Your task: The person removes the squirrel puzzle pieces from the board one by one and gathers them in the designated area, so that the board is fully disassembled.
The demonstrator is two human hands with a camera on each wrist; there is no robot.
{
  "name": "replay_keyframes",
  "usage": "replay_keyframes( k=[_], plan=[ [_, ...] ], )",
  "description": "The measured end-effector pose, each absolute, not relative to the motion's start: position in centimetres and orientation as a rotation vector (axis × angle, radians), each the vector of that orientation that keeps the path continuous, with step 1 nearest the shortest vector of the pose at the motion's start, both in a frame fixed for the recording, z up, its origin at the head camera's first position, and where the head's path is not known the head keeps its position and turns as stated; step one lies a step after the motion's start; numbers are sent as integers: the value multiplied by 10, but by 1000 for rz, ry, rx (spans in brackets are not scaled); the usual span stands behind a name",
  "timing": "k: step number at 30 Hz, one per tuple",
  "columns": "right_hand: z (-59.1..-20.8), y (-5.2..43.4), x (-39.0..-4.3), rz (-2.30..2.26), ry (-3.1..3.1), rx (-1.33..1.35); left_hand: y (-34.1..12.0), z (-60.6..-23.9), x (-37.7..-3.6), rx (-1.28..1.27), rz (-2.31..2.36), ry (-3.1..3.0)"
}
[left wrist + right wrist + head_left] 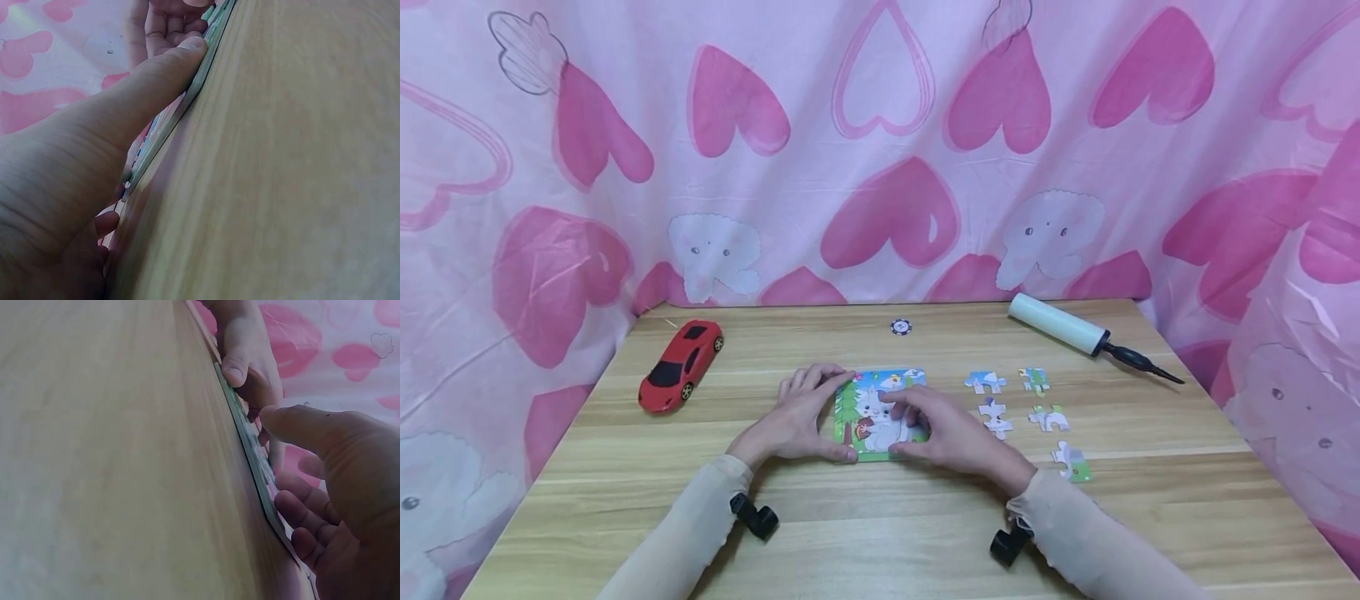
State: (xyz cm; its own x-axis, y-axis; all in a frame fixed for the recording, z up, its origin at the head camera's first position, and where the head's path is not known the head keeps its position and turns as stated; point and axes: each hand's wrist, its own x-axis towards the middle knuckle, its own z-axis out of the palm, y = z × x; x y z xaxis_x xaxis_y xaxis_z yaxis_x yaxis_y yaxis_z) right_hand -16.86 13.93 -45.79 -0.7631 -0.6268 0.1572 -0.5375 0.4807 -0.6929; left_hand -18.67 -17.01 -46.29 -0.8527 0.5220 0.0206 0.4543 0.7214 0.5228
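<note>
A small jigsaw puzzle [868, 408] with white cartoon animals and green trees lies flat on the table, seen edge-on in both wrist views. My left hand [793, 421] holds its left side, thumb at the near corner and forefinger at the far one. My right hand [951, 429] is over the puzzle's right part, with its forefinger above the picture and its thumb by the near edge. In the right wrist view the right fingers [306, 512] are loosely bent, with no piece visible between them. To the right lie several loose pieces, among them a blue one [985, 382] and a green-cornered one [1072, 462].
A red toy car [681, 367] stands at the table's left. Near the back edge lies a round black-and-white chip [901, 327]. A pale hand pump [1060, 323] with a black nozzle rests at the back right. Behind the table [880, 533] hangs a pink heart-print curtain [805, 217].
</note>
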Motion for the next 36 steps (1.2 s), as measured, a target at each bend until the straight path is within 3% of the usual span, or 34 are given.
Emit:
replay_keyframes(
  k=[36],
  plan=[
    [-455, 135, -164, -989, 2568, -1021, -169, -461, -186, 794, 788, 2791]
  ],
)
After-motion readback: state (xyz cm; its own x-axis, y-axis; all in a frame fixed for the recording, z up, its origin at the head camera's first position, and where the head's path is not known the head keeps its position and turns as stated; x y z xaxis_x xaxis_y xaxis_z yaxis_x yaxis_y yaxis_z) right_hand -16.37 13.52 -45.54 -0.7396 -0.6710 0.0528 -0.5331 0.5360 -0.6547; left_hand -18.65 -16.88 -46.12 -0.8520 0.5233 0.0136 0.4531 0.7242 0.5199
